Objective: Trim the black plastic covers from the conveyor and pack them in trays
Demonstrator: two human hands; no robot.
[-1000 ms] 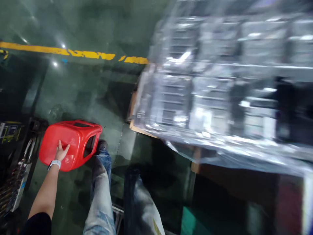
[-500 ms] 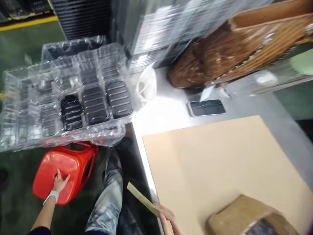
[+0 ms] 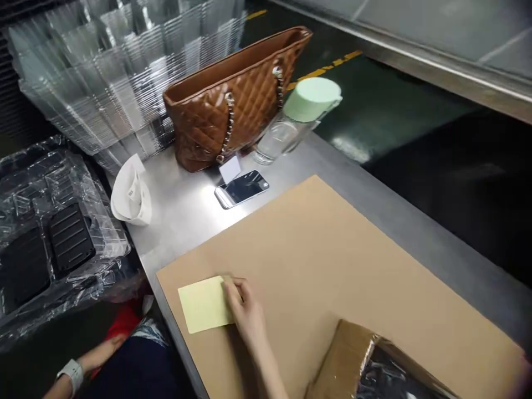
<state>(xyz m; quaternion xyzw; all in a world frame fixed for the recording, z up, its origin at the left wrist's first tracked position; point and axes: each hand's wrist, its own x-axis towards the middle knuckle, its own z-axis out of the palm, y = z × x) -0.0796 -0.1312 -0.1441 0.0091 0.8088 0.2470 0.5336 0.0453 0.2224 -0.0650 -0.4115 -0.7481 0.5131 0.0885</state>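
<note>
A pale yellow sheet of paper [image 3: 203, 305] lies at the left part of a brown cardboard sheet [image 3: 299, 249]. My right hand [image 3: 245, 307] pinches its right edge between thumb and fingers. Low on the left, my left hand [image 3: 111, 348], with a white watch [image 3: 72, 372] on its wrist, is closed on a red plastic stool [image 3: 124, 321]. Most of the stool is hidden by my dark clothing and the shadow, and the left fingers are partly hidden. An open cardboard box [image 3: 343, 354] with black wrapped contents stands right of my right hand.
Along the table's [image 3: 174, 221] back are a white roll [image 3: 131, 194], a phone [image 3: 245, 188], a brown quilted bag [image 3: 233, 94] and a bottle with green lid [image 3: 311, 100]. Stacked clear trays [image 3: 137, 72] rise behind. Plastic-covered trays with black parts [image 3: 70, 235] stand left.
My right hand has brought the yellow paper from the table's edge onto the cardboard, now lying flat. The view has turned right. My left hand is now beside my body at the stool.
</note>
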